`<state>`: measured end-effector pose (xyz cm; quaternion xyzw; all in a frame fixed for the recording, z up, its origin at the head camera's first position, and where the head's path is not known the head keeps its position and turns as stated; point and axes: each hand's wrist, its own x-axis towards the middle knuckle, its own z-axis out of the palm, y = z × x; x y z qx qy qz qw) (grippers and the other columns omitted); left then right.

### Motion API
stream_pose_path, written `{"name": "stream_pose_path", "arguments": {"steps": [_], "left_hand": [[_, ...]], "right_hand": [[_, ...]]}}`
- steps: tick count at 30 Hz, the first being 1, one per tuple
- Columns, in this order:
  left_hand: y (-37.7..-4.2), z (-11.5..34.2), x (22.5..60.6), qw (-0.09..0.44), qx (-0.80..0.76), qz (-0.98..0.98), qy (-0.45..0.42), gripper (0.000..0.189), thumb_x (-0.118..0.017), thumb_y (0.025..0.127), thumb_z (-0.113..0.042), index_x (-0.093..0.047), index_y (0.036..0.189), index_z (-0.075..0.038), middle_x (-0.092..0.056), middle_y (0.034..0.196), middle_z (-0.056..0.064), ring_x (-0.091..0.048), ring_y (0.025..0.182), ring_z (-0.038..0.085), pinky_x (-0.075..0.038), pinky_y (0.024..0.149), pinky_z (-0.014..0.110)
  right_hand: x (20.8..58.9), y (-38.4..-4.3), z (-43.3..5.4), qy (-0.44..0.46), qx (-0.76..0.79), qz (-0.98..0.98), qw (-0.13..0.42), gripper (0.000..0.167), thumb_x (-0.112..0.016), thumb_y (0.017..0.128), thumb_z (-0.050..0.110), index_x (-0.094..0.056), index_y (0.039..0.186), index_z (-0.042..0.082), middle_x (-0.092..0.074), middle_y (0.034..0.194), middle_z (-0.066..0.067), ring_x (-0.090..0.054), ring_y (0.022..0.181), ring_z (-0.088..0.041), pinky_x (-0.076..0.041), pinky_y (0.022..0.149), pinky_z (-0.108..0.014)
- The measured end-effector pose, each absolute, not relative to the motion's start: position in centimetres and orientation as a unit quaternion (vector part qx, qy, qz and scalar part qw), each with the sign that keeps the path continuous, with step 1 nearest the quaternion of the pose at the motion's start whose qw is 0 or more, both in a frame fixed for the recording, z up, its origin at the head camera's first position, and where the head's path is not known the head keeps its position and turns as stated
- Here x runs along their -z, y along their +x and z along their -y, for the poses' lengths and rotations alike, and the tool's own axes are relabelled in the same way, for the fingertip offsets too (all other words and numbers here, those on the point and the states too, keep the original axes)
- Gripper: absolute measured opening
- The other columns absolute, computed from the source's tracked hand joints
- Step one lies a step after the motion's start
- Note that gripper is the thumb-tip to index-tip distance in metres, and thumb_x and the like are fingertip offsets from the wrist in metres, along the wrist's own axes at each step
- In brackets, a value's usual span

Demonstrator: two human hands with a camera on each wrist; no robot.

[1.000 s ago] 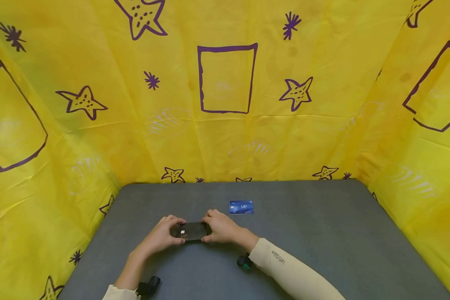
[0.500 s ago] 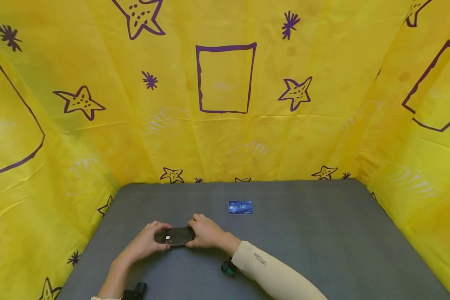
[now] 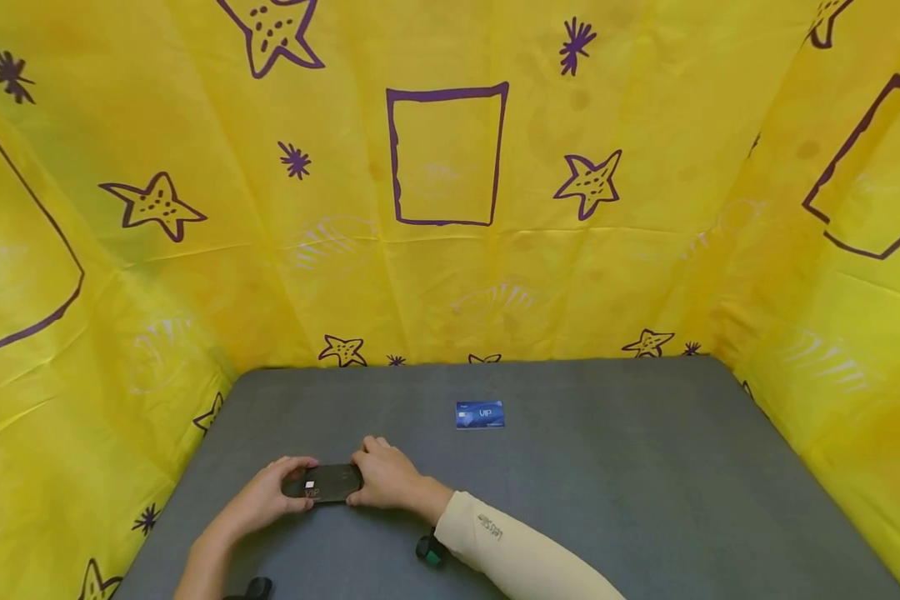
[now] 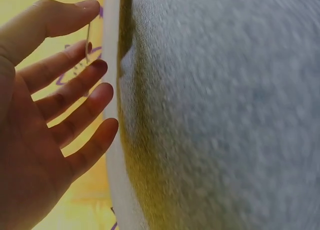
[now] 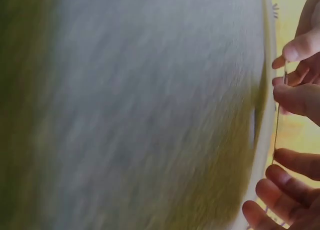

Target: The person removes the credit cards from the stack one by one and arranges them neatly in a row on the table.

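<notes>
A thin black card (image 3: 336, 483) with a pale chip square and "VIP" lettering is held between both hands, over the left part of the grey table. My left hand (image 3: 273, 492) pinches its left end, thumb on the near edge and a finger on the far edge. The right hand (image 3: 392, 477) grips the right end in the same way. In the left wrist view, the other fingers (image 4: 75, 94) of the left hand are spread apart, clear of the tabletop. Edge-on, the card (image 5: 277, 130) appears as a thin line in the right wrist view.
A blue card (image 3: 480, 415) marked "VIP" lies flat on the grey table (image 3: 607, 483), farther back and right of the hands. Yellow cloth (image 3: 450, 283) with purple drawings hangs behind the table and along both sides.
Both hands have moved left and a little nearer to me, carrying the black card along. The blue card stays on the table; the head view has shifted slightly.
</notes>
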<state>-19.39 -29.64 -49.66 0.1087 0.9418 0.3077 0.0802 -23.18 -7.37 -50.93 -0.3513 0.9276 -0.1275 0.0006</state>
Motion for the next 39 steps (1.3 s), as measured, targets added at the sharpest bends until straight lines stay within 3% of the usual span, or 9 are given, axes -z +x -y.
{"name": "stream_pose_path", "arguments": {"steps": [7,17,31,39], "left_hand": [[-18.9,30.5,49.7,0.066,-0.292,-0.946,0.128,0.052,-0.085,0.069,-0.02,-0.065,0.114,-0.004,-0.063,0.105,0.006,-0.061,0.096,0.023,-0.048,0.079,0.03],[-18.4,31.5,49.7,0.073,-0.24,-0.961,0.114,0.052,-0.086,0.068,-0.023,-0.066,0.114,-0.011,-0.065,0.112,0.006,-0.057,0.104,0.028,-0.047,0.083,0.042],[-18.4,32.6,49.9,0.055,-0.209,-0.971,0.105,0.052,-0.086,0.067,-0.021,-0.067,0.113,-0.007,-0.064,0.111,0.006,-0.056,0.101,0.027,-0.048,0.083,0.041],[-19.0,32.6,49.9,0.063,-0.219,-0.97,0.088,0.053,-0.085,0.069,-0.018,-0.066,0.116,-0.005,-0.063,0.112,0.01,-0.058,0.1,0.027,-0.048,0.082,0.044]], "right_hand": [[51.0,-22.4,9.0,-0.336,0.112,-0.935,-0.009,0.043,-0.08,0.073,0.047,-0.069,0.104,0.019,-0.056,0.098,0.005,-0.05,0.085,-0.008,-0.044,0.071,-0.019],[51.0,-21.2,10.9,-0.3,0.092,-0.95,-0.002,0.045,-0.08,0.072,0.05,-0.069,0.104,0.021,-0.058,0.1,0.007,-0.051,0.088,-0.008,-0.043,0.072,-0.022],[51.7,-20.9,12.5,-0.296,0.088,-0.951,-0.023,0.041,-0.078,0.075,0.049,-0.07,0.103,0.022,-0.054,0.098,0.008,-0.047,0.086,-0.007,-0.037,0.07,-0.021],[52.1,-21.4,12.4,-0.29,0.105,-0.951,-0.026,0.041,-0.077,0.076,0.05,-0.07,0.104,0.02,-0.055,0.1,0.007,-0.049,0.088,-0.007,-0.041,0.073,-0.021]]}}
